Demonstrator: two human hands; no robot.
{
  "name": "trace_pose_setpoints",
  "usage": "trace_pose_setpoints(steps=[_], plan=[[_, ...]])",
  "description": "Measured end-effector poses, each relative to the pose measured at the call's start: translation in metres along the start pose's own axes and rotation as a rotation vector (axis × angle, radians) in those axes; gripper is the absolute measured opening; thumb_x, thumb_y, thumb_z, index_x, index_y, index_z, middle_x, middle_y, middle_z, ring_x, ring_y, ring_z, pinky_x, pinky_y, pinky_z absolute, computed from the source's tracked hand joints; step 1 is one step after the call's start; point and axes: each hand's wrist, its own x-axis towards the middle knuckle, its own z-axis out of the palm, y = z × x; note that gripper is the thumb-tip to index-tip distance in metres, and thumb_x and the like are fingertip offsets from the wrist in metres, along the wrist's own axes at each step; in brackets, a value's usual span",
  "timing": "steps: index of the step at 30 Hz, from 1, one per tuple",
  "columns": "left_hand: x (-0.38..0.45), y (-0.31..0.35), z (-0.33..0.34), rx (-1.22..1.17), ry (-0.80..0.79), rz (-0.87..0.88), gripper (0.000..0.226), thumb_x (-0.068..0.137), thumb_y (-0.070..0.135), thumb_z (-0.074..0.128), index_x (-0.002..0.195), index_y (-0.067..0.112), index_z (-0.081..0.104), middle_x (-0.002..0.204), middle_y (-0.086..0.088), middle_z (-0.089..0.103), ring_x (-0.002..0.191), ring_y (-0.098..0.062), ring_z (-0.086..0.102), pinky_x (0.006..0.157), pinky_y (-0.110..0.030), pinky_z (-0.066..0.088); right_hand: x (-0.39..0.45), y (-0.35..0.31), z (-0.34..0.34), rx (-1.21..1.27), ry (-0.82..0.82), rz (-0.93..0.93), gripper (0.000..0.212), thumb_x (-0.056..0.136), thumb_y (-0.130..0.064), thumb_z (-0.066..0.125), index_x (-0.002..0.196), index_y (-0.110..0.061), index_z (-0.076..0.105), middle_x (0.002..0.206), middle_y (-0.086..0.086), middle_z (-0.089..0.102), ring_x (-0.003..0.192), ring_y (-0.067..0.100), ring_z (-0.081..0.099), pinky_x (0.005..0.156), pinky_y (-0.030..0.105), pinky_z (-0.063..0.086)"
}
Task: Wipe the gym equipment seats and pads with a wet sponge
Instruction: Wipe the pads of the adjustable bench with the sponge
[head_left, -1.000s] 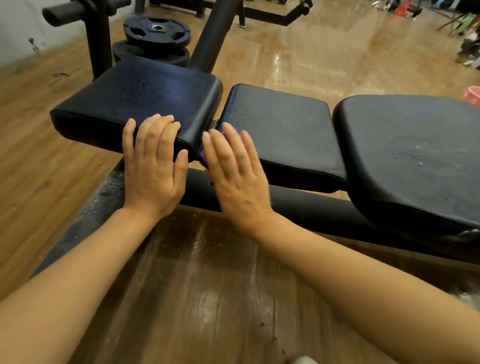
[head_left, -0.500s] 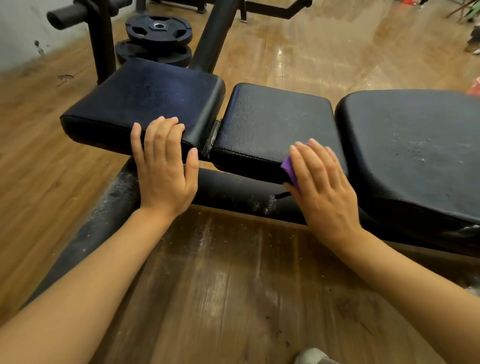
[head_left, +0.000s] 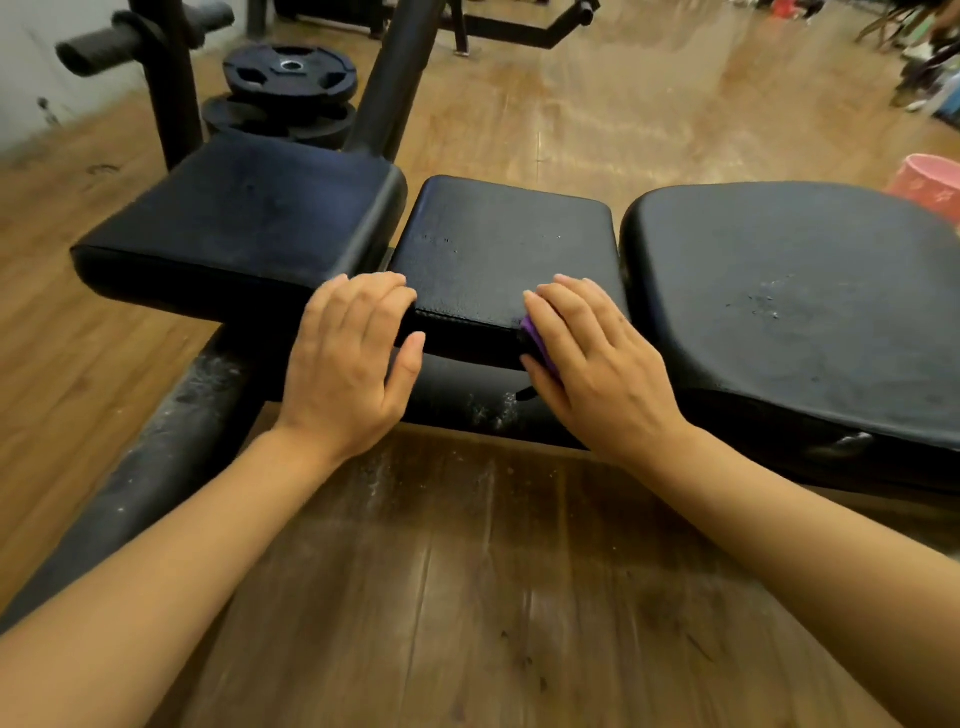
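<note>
Three black padded bench sections lie side by side: a left pad (head_left: 244, 218), a middle pad (head_left: 498, 244) and a large right seat (head_left: 795, 291). My right hand (head_left: 597, 364) holds a purple sponge (head_left: 536, 340) against the front edge of the middle pad, toward its right end. The fingers lie over the sponge and the thumb sits below it, so most of it is hidden. My left hand (head_left: 348, 358) rests flat over the front edge where the left and middle pads meet, holding nothing.
A dusty black frame tube (head_left: 171, 447) runs under the pads toward me. Black weight plates (head_left: 291, 78) are stacked behind the left pad beside upright posts (head_left: 171, 88). A pink bucket (head_left: 930, 182) stands at the far right. The floor is wooden.
My right hand slid the sponge rightward along the middle pad's front edge, from its left corner to its right part. My left hand shifted slightly right toward the gap.
</note>
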Motion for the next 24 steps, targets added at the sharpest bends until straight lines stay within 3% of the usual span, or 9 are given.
trace_pose_setpoints(steps=[7,14,19,22,24], plan=[[0.002,0.021,-0.010,0.099,-0.082,0.036,0.044,0.100,0.028,0.044,0.130,-0.002,0.055,0.134,-0.019,0.056,0.126,-0.034,0.050,0.113,-0.044,0.031,-0.006,0.013,0.001,0.016,0.016,-0.155,0.041,0.098,-0.013,0.060,0.136,-0.002,0.054,0.131,0.022,0.057,0.125,0.038,0.050,0.112,0.046,0.038],[0.012,0.077,0.001,0.098,-0.160,0.102,0.046,0.100,0.029,0.043,0.133,-0.001,0.054,0.136,-0.019,0.055,0.127,-0.034,0.050,0.114,-0.044,0.031,-0.044,0.051,-0.050,-0.041,-0.006,-0.184,0.049,0.093,-0.005,0.060,0.140,0.000,0.049,0.133,0.024,0.056,0.126,0.041,0.051,0.113,0.048,0.035],[0.025,0.131,0.015,0.064,-0.244,0.152,0.049,0.099,0.031,0.043,0.137,0.001,0.051,0.142,-0.017,0.052,0.131,-0.032,0.047,0.116,-0.045,0.032,-0.086,0.083,-0.084,-0.032,-0.060,-0.186,0.047,0.094,-0.012,0.036,0.135,-0.002,0.056,0.132,0.025,0.057,0.124,0.043,0.053,0.110,0.050,0.037],[0.034,0.152,0.027,0.091,-0.293,0.144,0.052,0.100,0.032,0.040,0.142,0.001,0.047,0.147,-0.017,0.047,0.136,-0.032,0.043,0.118,-0.047,0.029,-0.112,0.091,-0.082,-0.079,-0.039,-0.152,0.038,0.099,-0.010,0.045,0.134,-0.002,0.057,0.134,0.024,0.057,0.125,0.045,0.052,0.111,0.052,0.039],[0.037,0.159,0.035,0.146,-0.306,0.111,0.053,0.100,0.031,0.038,0.142,-0.001,0.045,0.149,-0.019,0.046,0.137,-0.034,0.043,0.117,-0.051,0.028,-0.118,0.088,-0.080,-0.121,-0.045,-0.126,0.042,0.103,-0.023,0.050,0.139,-0.002,0.052,0.138,0.023,0.055,0.129,0.044,0.050,0.112,0.052,0.038]])
